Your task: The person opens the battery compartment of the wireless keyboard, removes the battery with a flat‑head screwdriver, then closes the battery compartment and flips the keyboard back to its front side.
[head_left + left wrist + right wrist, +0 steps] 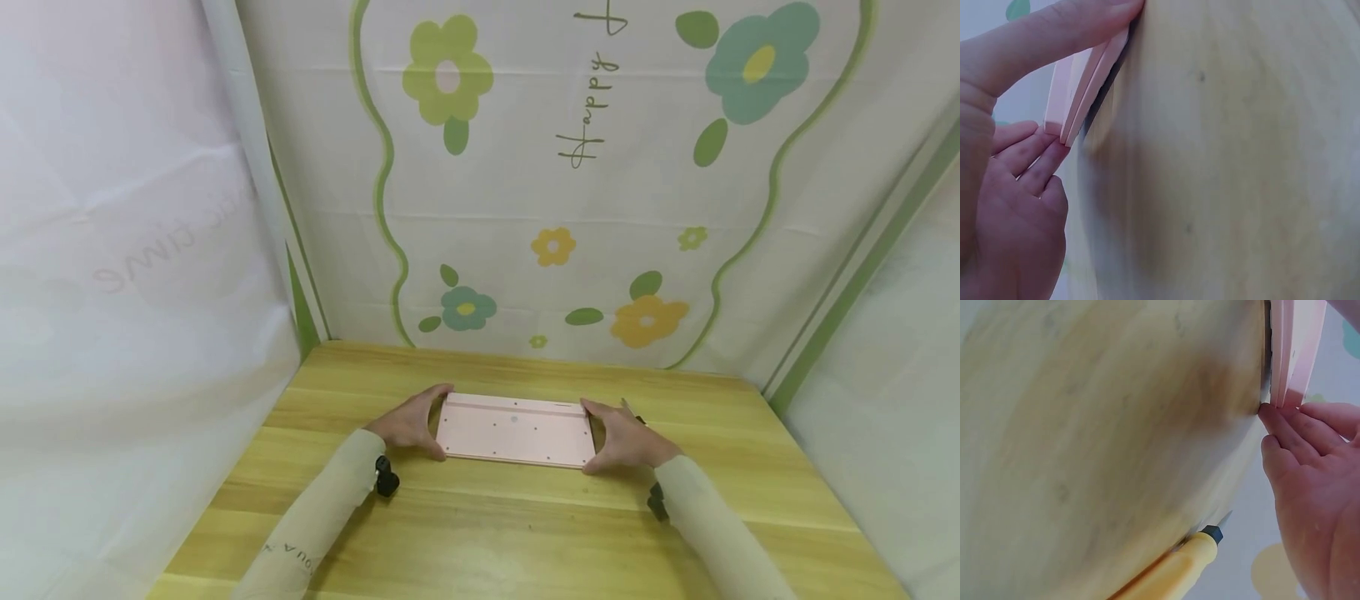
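Note:
A pale pink keyboard (517,429) is underside up at the table's middle, small dark screw spots dotted over its back and a raised bar along its far edge. My left hand (410,423) grips its left end, thumb at the near edge and fingers at the far edge. At the right end, my right hand (622,435) holds it the same way. The left wrist view shows the keyboard's edge (1075,103) between thumb and fingers, with a dark strip beneath. A yellow-handled screwdriver (1179,569) lies beyond the right hand, which mostly hides it in the head view.
The wooden table (480,533) reaches back to a white curtain (510,192) printed with flowers. More white cloth (135,292) hangs at the left and right sides. Each wrist carries a small black camera (386,477) near the sleeve's end.

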A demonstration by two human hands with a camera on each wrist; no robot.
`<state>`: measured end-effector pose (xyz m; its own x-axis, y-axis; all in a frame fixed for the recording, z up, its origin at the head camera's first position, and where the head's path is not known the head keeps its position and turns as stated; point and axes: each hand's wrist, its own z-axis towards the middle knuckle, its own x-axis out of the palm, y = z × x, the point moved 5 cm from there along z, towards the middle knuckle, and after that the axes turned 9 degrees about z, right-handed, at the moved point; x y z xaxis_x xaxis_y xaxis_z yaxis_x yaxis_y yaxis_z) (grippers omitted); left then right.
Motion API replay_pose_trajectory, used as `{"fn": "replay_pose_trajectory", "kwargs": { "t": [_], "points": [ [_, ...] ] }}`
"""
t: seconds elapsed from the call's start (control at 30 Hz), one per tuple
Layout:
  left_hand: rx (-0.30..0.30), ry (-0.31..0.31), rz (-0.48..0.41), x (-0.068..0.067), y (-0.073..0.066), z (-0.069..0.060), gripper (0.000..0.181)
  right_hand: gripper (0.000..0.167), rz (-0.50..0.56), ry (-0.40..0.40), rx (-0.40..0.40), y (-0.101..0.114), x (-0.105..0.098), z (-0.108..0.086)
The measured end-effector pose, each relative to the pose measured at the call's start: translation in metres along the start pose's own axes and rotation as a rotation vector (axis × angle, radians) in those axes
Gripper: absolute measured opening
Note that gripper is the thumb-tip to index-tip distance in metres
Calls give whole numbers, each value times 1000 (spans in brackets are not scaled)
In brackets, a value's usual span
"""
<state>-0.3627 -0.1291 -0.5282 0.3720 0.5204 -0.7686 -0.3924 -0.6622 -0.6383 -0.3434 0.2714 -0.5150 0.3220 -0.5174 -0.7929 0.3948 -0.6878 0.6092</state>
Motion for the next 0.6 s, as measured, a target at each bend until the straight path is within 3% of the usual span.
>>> {"fn": "replay_pose_trajectory", "kwargs": {
  "t": [0.4, 0.6],
  "points": [
    [-26, 13, 3, -2, 1, -3, 132, 128, -60, 68, 66, 3, -8, 6],
    [-17, 29, -7, -1, 0, -4, 132, 104, -92, 50, 15, 15, -18, 12]
  ]
}}
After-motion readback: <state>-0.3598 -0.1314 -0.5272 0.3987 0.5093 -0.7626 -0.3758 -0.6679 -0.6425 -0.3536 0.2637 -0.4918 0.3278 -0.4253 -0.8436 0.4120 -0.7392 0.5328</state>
